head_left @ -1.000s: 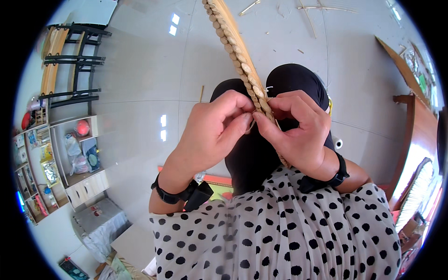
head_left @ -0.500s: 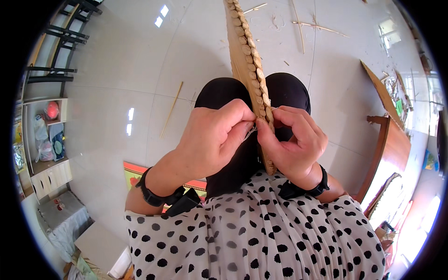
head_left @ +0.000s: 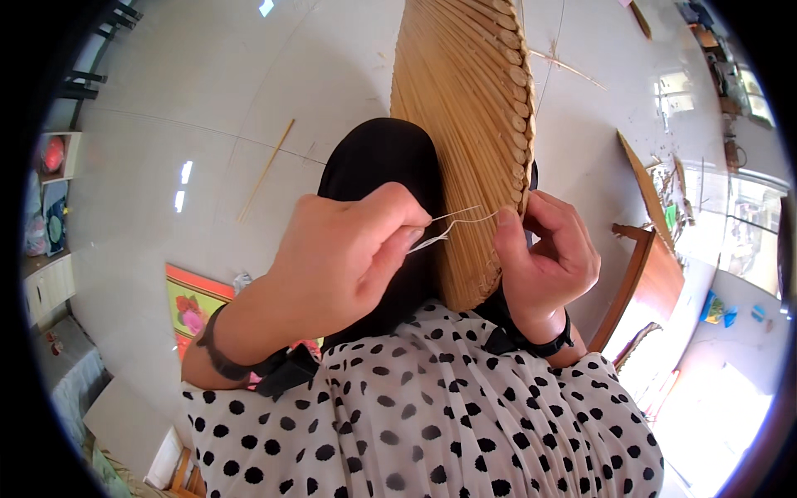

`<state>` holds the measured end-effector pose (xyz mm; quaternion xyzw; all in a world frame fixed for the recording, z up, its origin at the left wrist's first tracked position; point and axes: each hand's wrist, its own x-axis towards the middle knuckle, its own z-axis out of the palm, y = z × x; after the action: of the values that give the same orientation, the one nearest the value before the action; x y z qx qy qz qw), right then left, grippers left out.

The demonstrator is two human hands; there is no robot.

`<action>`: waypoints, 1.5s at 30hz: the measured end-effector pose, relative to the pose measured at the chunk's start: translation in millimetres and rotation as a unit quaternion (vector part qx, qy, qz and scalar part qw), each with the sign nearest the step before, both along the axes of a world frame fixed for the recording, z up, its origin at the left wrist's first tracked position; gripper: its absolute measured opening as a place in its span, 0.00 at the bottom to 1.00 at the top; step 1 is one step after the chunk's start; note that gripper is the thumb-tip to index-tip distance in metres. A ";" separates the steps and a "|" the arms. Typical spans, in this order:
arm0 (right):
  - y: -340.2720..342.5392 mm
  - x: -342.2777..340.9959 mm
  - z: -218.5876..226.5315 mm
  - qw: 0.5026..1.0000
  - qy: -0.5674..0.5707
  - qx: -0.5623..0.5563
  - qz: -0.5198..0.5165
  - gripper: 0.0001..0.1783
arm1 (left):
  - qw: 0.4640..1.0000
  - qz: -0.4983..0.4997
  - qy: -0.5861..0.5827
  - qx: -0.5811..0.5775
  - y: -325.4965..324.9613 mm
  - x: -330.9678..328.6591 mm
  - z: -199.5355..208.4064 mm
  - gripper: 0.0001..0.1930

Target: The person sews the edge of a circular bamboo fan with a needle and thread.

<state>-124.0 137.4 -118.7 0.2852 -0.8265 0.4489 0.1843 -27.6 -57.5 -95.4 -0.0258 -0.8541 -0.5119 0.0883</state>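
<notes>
A stiff straw-coloured panel of tightly packed stalks (head_left: 465, 141) rests across my lap, its broad ribbed face showing. A braided border (head_left: 516, 91) with rounded stalk ends runs down its right edge. Over the lower part of the panel, my left hand (head_left: 353, 245) pinches a thin straight needle (head_left: 457, 212) pointing right. Pale thread (head_left: 465, 222) stretches from the border toward the left hand, with loose white strands hanging below those fingers. My right hand (head_left: 550, 253) closes on the panel's edge, thumb on the near face and fingers mostly behind it.
Black-clad knees (head_left: 382, 158) support the panel. A thin stick (head_left: 266, 170) lies on the tiled floor (head_left: 207, 108), and a floral mat (head_left: 191, 303) is at the left. Shelves (head_left: 54, 216) stand at the far left; a brown wooden piece of furniture (head_left: 639, 286) is at the right.
The panel has turned from nearly edge-on to show its ribbed face. My left hand has drawn away to the left from the border, and the needle and thread now show between the hands.
</notes>
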 end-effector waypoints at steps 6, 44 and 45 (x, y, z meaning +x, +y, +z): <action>0.3 2.6 -9.9 0.995 -0.073 -0.063 0.010 0.13 | 0.999 0.029 0.027 0.036 3.7 3.5 -14.7 0.04; 2.5 -2.8 -5.6 0.993 -0.093 -0.067 0.042 0.11 | 0.985 0.097 0.144 0.022 10.7 -19.1 -24.3 0.09; 2.2 -2.7 -5.6 0.993 -0.093 -0.065 0.039 0.11 | 0.985 0.097 0.144 0.021 10.9 -19.3 -23.8 0.09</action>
<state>-126.7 139.6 -124.3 0.2621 -0.7974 0.5329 0.1070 -46.9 -46.6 -119.1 -0.0142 -0.8202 -0.5095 0.2598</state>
